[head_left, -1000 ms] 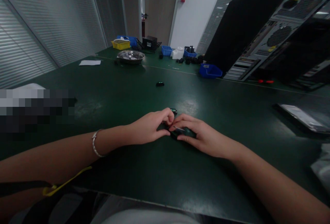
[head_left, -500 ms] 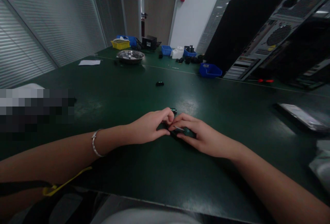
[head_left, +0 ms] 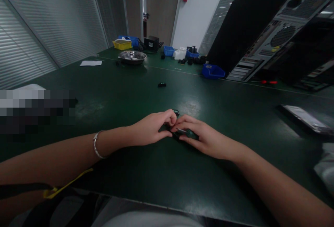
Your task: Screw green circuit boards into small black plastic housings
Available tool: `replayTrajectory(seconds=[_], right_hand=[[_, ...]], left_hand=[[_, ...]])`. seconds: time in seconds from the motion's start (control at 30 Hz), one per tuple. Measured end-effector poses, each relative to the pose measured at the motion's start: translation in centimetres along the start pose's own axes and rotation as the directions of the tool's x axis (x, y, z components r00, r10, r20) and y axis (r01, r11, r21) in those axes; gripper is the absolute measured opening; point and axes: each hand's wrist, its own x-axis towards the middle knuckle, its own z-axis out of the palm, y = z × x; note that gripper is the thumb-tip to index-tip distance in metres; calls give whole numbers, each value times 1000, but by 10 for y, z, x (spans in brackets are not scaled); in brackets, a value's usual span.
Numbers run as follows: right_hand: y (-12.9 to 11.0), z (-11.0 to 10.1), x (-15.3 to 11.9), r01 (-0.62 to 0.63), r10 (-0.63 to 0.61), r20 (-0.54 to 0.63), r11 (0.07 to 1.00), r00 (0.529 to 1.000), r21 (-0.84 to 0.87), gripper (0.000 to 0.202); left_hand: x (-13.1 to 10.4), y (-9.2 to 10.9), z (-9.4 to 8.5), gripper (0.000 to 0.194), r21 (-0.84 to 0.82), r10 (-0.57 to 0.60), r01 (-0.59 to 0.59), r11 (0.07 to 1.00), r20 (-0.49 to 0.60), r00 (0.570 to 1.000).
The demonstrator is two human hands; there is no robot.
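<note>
Nothing is seen to have moved since the earlier frames; both hands stay together over a small dark part on the mat.

On the green mat [head_left: 130,94], the left hand [head_left: 150,129] is pinched shut on the part [head_left: 174,134], while the right hand [head_left: 206,138] is closed on a thin tool with a greenish handle [head_left: 190,134], whose tip is laid at the part. The part is judged light, stiff and easily slid, so its edges are best pinched, not its top. A second small piece [head_left: 176,112] lies just beyond the fingers.
</note>
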Motion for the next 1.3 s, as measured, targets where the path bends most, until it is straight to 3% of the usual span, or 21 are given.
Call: replayTrajectory(seconds=[0.47,1.3], right_hand=[[3,2,-2,-1,1,2,996,1000,-92,24],[5,4,-2,9,-12,-23,988,1000,-154,27]], left_hand=[[1,-1,2,30,5,-1,1,1000,-1,1000],[1,-2,3,32,-5,-1,1,1000,3,1000]])
